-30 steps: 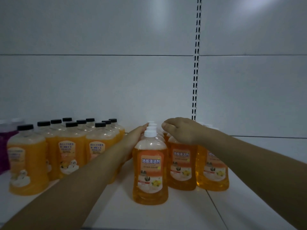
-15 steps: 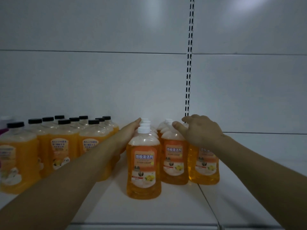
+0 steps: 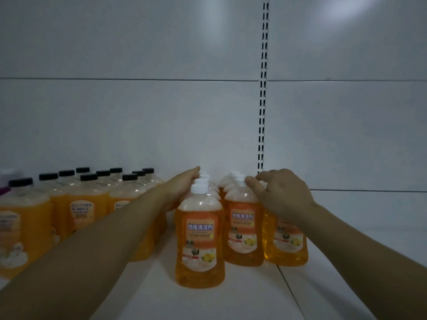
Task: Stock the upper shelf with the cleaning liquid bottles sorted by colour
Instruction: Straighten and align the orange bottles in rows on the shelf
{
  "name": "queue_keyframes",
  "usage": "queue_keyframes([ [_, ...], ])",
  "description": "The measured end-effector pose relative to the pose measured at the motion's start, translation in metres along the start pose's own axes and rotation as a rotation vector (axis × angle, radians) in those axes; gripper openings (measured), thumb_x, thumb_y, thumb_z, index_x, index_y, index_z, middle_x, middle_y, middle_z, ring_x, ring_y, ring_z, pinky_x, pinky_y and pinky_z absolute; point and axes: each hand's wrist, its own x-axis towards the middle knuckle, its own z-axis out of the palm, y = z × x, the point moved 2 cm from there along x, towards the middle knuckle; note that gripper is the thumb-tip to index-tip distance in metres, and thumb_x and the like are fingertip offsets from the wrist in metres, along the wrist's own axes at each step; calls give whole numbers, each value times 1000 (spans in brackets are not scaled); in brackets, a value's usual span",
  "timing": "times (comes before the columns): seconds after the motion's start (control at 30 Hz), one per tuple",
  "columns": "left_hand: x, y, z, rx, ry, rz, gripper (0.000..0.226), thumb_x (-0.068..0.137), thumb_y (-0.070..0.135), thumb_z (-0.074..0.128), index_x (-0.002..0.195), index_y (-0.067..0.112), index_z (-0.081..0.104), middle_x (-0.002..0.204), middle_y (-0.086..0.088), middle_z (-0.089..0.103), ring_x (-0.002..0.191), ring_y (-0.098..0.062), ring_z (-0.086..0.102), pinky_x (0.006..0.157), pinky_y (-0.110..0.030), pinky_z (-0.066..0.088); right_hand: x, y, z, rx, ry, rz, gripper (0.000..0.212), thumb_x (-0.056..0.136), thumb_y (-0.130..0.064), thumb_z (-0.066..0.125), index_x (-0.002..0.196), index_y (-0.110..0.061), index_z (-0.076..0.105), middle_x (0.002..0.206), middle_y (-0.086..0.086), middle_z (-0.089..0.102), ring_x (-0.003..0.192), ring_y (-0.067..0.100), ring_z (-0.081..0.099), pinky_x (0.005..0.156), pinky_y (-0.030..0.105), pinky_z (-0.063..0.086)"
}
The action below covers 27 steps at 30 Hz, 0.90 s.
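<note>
White-capped orange bottles (image 3: 200, 241) stand in three rows running front to back on the white shelf (image 3: 231, 301), in the middle of the view, the left row's front bottle nearest the shelf edge. The left hand (image 3: 182, 188) lies flat with fingers stretched out along the left flank of that row, touching the bottle shoulders near the caps. The right hand (image 3: 280, 192) rests palm down over the right-hand row, fingers loosely curled, thumb tip touching the cap of the middle row's front bottle (image 3: 242, 229); whether it actually grips anything, I cannot tell. To the left, just beside the left forearm, a block of black-capped orange bottles (image 3: 80, 211) stands in rows. Far left, a sliver of a purple bottle (image 3: 3, 189) shows at the frame edge. Behind everything, the white back panel with its slotted upright (image 3: 262, 112).
</note>
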Motion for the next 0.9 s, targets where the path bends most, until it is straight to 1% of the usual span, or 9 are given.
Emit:
queue_keyframes([
  [0.07, 2, 1, 1, -6, -4, 3, 31, 101, 37, 35, 94, 20, 59, 65, 0, 68, 56, -10, 64, 55, -22, 47, 0, 1, 1, 3, 14, -4, 62, 94, -64, 25, 105, -20, 68, 98, 1, 66, 97, 19, 55, 78, 36, 49],
  [0.13, 5, 1, 2, 21, 20, 22, 25, 101, 31, 34, 94, 24, 57, 77, 0, 64, 65, -12, 61, 55, -21, 46, 0, 2, 2, 5, 22, -8, 62, 94, -64, 26, 104, -20, 68, 96, 1, 66, 96, 20, 56, 77, 35, 49],
  [0.23, 10, 0, 3, 35, 83, 73, 22, 100, 22, 32, 102, 26, 54, 82, 6, 55, 69, -11, 57, 45, -12, 44, 1, 2, 3, 4, 29, -19, 63, 94, -64, 25, 103, -20, 68, 95, 1, 66, 97, 20, 55, 77, 35, 49],
  [0.43, 14, -3, 1, -30, 116, 41, 21, 99, 25, 40, 93, 22, 60, 81, 0, 61, 62, -10, 60, 43, -12, 43, 0, 2, 4, 8, 56, -35, 65, 93, -64, 24, 100, -19, 70, 89, 0, 66, 93, 19, 55, 77, 36, 50],
  [0.57, 16, -3, 1, -4, 119, 63, 21, 100, 20, 36, 108, 20, 56, 81, 2, 58, 64, -11, 57, 41, -10, 41, 0, 1, 4, 6, 58, -40, 64, 93, -64, 23, 103, -20, 69, 90, 0, 67, 94, 19, 55, 78, 36, 50],
  [0.63, 16, -3, 1, -18, 116, 62, 22, 99, 20, 37, 109, 20, 57, 81, 3, 58, 64, -11, 58, 41, -10, 42, 0, 1, 4, 4, 56, -35, 64, 93, -64, 24, 102, -20, 69, 89, -1, 66, 93, 19, 55, 77, 36, 50],
  [0.7, 18, -3, 1, 10, 119, 71, 21, 99, 20, 38, 109, 23, 56, 81, 5, 58, 60, -9, 62, 40, -10, 41, -1, 1, 3, 3, 59, -32, 62, 94, -63, 25, 100, -20, 69, 88, 0, 65, 92, 19, 55, 76, 36, 49],
  [0.8, 19, -3, 1, 40, 106, 65, 22, 99, 17, 37, 100, 23, 58, 81, 2, 59, 41, 0, 59, 37, -10, 39, -1, 1, 3, 13, 64, -27, 62, 93, -63, 25, 100, -20, 70, 87, 0, 66, 92, 19, 55, 77, 36, 50],
  [0.9, 17, -2, 2, 70, 81, 55, 24, 100, 17, 35, 93, 24, 58, 80, 1, 59, 40, 0, 58, 37, -10, 39, 0, 2, 4, 24, 60, -32, 62, 93, -63, 26, 104, -20, 69, 92, 0, 67, 95, 19, 55, 78, 36, 48],
])
